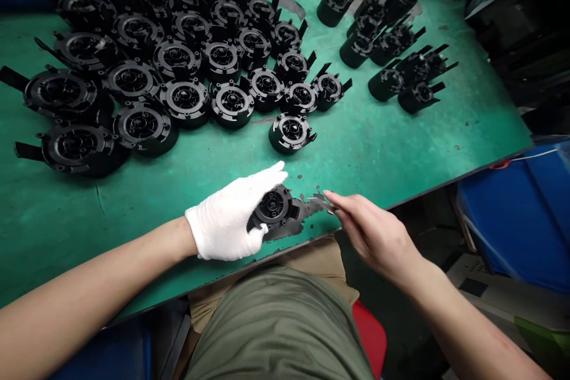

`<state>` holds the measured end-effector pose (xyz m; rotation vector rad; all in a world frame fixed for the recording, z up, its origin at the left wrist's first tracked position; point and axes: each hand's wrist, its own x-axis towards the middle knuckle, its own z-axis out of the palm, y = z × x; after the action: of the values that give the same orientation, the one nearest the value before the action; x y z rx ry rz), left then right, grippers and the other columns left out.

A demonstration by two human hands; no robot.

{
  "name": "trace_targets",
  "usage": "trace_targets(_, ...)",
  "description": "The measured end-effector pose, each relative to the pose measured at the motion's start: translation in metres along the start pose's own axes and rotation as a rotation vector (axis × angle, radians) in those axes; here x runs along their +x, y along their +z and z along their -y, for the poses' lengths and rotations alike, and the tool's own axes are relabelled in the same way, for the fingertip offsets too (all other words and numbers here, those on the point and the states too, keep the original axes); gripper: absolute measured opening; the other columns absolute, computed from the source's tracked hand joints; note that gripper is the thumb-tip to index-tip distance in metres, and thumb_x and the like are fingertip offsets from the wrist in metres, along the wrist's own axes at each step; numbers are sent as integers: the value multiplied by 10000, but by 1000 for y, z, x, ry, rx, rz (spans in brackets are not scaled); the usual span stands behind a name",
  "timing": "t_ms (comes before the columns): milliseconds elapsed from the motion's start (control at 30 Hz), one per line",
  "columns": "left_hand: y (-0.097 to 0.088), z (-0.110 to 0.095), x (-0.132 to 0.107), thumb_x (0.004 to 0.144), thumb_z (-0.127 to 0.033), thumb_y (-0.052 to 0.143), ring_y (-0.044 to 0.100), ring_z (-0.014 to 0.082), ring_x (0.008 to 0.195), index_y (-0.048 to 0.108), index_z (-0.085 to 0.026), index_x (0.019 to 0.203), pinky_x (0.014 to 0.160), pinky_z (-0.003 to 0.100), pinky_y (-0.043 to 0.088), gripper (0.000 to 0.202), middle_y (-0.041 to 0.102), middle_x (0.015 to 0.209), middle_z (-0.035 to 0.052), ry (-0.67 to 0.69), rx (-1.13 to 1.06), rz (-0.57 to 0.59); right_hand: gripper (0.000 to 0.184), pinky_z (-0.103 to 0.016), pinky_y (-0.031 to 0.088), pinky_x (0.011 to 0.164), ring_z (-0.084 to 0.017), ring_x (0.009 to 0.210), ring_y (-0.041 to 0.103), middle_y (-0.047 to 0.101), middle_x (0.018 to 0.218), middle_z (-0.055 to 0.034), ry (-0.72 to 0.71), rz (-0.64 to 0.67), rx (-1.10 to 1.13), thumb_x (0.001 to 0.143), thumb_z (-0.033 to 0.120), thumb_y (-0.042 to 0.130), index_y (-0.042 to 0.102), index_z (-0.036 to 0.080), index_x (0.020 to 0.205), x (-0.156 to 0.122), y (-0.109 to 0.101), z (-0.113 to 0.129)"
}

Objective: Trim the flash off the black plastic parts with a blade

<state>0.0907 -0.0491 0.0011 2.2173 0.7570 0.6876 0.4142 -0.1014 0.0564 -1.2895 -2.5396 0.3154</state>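
Note:
My left hand, in a white glove, is wrapped round a black round plastic housing near the front edge of the green table. The housing's ribbed circular face points up, and a tab sticks out to its right. Its left side is hidden by the glove. My bare right hand pinches a thin metal blade, which looks like a small knife. The tip points left towards the housing, apart from it. Most of the handle is hidden in my fingers.
Several more black housings crowd the table's left and back. A single housing stands just beyond my left hand. Another group sits at the back right. Dark scraps lie around the worked piece. Blue bins stand beyond the right edge.

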Motion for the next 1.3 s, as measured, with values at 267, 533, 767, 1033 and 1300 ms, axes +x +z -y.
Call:
trace_targets(267, -8, -5, 0, 830, -147, 701, 452, 428, 1629, 171, -212, 1764, 1316, 619, 470, 1076, 401, 1774, 230, 27, -27, 65, 366, -262, 513, 670, -156, 795, 667, 696, 973, -51, -231, 218, -104, 1137, 232, 521, 593, 165, 1489, 38, -4, -14)
trace_targets(533, 1, 2, 6, 791, -453, 983, 624, 420, 1478, 303, -251, 1695, 1241, 583, 558, 1150, 581, 1626, 212, 12, -1, 31, 396, -280, 423, 623, -144, 764, 609, 674, 931, -24, -373, 171, -179, 1124, 166, 520, 547, 164, 1519, 40, -4, -23)
trace_targets(767, 1, 3, 5, 855, -436, 936, 645, 399, 1450, 316, -237, 1671, 1214, 560, 577, 1044, 609, 1584, 217, 36, 25, 21, 465, -299, 466, 636, -172, 784, 609, 674, 938, -39, -383, 205, -224, 1095, 71, 450, 463, 109, 1559, 38, -6, -16)
trace_targets(1033, 1, 2, 5, 906, -428, 888, 645, 385, 1444, 322, -213, 1649, 1206, 546, 576, 959, 620, 1555, 217, 52, 29, 15, 493, -316, 493, 657, -187, 798, 606, 640, 894, -42, -539, 212, -256, 1041, -4, 471, 482, 10, 1534, 50, -12, -15)
trace_targets(1300, 1, 1, 6, 919, -421, 869, 676, 390, 1383, 367, -189, 1612, 1147, 551, 606, 886, 652, 1494, 218, 54, 32, 10, 412, -326, 518, 647, -184, 812, 620, 661, 911, -59, -624, 218, -260, 1051, -13, 474, 541, -50, 1456, 56, -13, -19)
